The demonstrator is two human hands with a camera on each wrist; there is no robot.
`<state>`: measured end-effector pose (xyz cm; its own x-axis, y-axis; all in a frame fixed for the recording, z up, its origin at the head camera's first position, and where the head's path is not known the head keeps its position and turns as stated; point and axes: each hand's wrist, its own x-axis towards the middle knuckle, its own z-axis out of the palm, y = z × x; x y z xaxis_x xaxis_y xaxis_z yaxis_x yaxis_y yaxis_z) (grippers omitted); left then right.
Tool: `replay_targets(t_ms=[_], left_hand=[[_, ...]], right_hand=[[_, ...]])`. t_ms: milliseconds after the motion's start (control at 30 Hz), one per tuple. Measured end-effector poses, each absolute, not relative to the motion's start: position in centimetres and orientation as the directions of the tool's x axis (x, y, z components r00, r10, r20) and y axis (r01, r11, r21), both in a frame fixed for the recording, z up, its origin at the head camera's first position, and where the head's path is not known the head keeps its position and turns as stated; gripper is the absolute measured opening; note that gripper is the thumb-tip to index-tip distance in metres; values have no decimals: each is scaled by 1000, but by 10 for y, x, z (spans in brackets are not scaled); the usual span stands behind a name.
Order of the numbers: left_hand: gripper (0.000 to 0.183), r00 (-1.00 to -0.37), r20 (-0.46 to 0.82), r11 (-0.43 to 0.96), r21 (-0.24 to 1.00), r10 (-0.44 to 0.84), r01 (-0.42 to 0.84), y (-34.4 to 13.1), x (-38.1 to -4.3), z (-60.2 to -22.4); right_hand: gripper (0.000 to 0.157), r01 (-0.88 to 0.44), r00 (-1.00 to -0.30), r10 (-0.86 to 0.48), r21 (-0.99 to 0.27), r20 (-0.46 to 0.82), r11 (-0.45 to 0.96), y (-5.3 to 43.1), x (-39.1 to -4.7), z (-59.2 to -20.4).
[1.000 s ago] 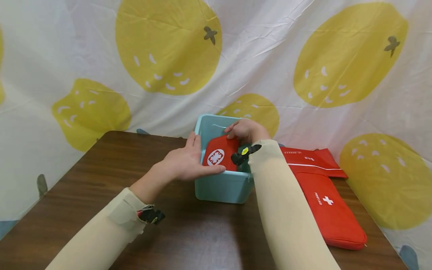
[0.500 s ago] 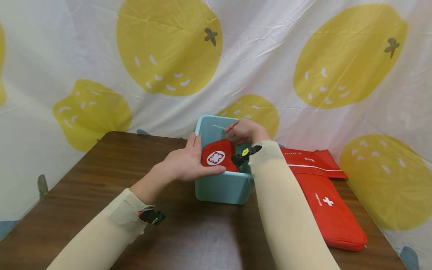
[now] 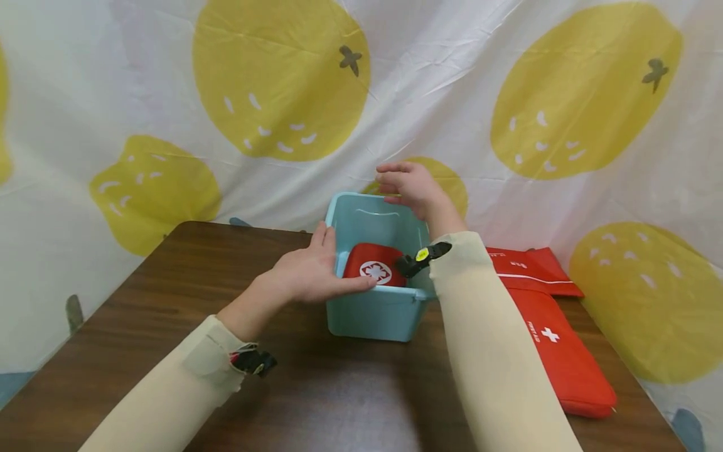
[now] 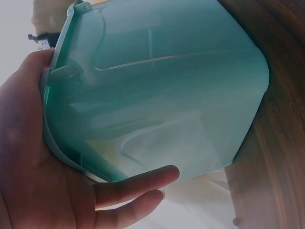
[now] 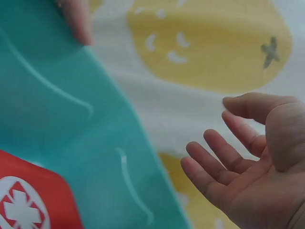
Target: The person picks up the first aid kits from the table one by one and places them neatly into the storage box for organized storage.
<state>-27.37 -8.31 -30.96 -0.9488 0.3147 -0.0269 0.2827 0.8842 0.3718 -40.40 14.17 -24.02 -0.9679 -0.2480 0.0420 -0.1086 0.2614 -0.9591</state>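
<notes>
A light-blue plastic bin [image 3: 373,317] stands on the table in the head view. Inside it lies a red pouch [image 3: 361,256] with a white round emblem, which the right wrist view also shows in part. My left hand [image 3: 305,270] rests at the bin's near left corner, its thumb along the front rim and its straight fingers along the left side. In the left wrist view, two fingers [image 4: 138,183] extend past the bin's outer wall. Above the far right rim hovers my right hand [image 3: 415,188], holding nothing, its fingers spread and loosely bent in the right wrist view.
A flat red first aid bag [image 3: 565,351], with a white cross and its flap laid back, lies on the right of the brown wooden table [image 3: 169,301]. A white curtain [image 3: 423,94] with yellow fruit print hangs behind the table.
My right hand has let go of the red pouch and risen out of the bin. The pouch has dropped lower inside. My left hand has stayed at the rim.
</notes>
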Motion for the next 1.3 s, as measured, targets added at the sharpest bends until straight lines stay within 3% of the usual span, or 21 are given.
replay_targets(t_ms=[200, 400, 933, 1300], left_hand=[[135, -948, -36, 880, 386, 315, 277, -83, -276, -310], [135, -946, -41, 884, 372, 322, 285, -84, -277, -310], [137, -948, -28, 884, 369, 318, 286, -95, -280, -312], [137, -947, -23, 882, 372, 320, 289, -93, -280, -313]], right_hand=[[46, -242, -949, -265, -934, 171, 262, 168, -383, -217], [46, -352, -929, -250, -858, 272, 374, 211, -350, -211], [59, -272, -962, -225, -588, 152, 762, 313, -283, -265], [63, -239, -970, -237, -427, 58, 872, 377, -265, -313]])
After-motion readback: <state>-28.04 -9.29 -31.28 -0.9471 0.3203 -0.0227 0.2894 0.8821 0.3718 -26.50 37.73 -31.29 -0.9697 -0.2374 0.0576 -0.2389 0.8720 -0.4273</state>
